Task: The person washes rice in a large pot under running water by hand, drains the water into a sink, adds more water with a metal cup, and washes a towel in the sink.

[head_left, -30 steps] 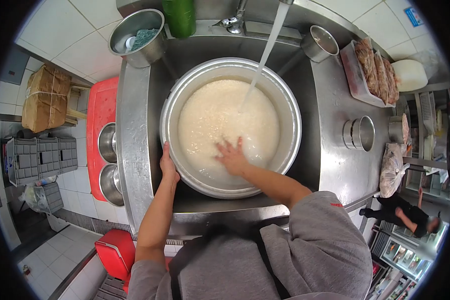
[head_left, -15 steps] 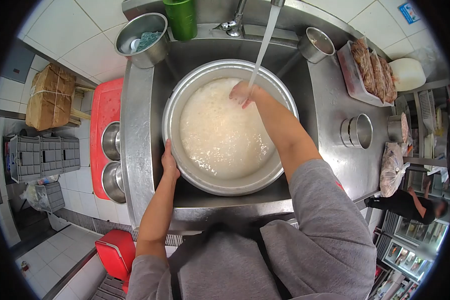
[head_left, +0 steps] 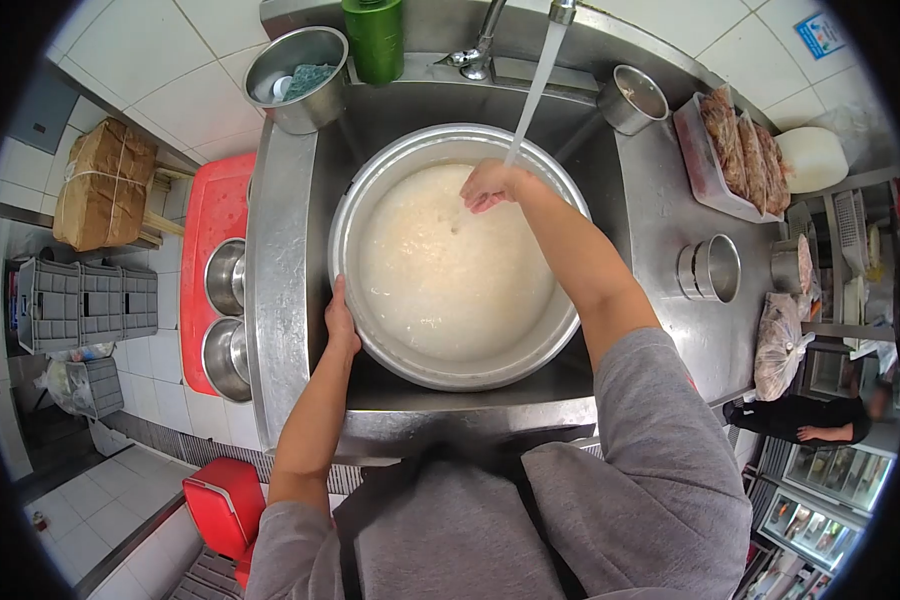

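Note:
A large round metal pot (head_left: 460, 378) sits in the steel sink, filled with cloudy whitish water over pale grains (head_left: 450, 270). My left hand (head_left: 341, 320) grips the pot's rim at its left side, thumb up along the outer wall. Above the far part of the liquid, my right hand (head_left: 490, 187) is cupped with its fingers pressed together; whether it holds anything is hidden. A stream of water (head_left: 539, 85) falls from the tap (head_left: 562, 12) onto the right hand's wrist area.
Metal bowl with a scrubber (head_left: 298, 85) and green container (head_left: 375, 40) stand back left. On the right are a small metal pot (head_left: 633, 100), a tray of bagged meat (head_left: 705, 165) and metal cups (head_left: 710, 268). A person in black (head_left: 805, 418) stands far right.
My right hand moved from the near part of the liquid to the far side, out of the liquid, and its spread fingers came together. The left hand stays at the rim.

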Demonstrator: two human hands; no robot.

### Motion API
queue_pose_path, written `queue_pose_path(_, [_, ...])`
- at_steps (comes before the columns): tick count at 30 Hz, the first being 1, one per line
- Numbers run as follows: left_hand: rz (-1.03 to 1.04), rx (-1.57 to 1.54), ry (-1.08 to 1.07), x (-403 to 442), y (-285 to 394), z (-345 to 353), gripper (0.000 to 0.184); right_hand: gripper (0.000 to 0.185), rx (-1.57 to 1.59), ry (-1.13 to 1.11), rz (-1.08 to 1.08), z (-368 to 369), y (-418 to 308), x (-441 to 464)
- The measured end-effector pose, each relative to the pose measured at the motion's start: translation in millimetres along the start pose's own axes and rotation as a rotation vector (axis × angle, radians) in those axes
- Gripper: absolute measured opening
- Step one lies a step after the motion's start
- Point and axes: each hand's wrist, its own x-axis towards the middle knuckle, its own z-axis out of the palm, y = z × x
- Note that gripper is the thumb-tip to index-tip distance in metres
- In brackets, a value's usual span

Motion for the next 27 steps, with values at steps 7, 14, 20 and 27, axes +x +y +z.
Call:
queue_pose_path(7, [-0.041, -0.05, -0.057, 9.0, -7.8, -7.2, 0.06, 0.018, -0.475, 0.57, -0.276, 13.5, 16.4, -78.0])
queue_pose_path(14, [-0.037, -0.013, -0.07, 8.4, -8.3, -6.5, 0.061, 0.019, -0.861, 1.704, -0.195, -75.0, 96.7, -268.5])
queue_pose_path(20, [-0.038, -0.026, -0.069, 12.3, -10.0, -8.8, 0.06, 0.026, 0.534, 1.35, 0.523, -105.7, 232.4, -366.7])
queue_pose_path(27, [-0.056, -0.047, -0.056, 3.8, -4.3, -3.8, 0.059, 0.013, 0.969, 1.063, -0.067, -36.3, 143.1, -283.7])
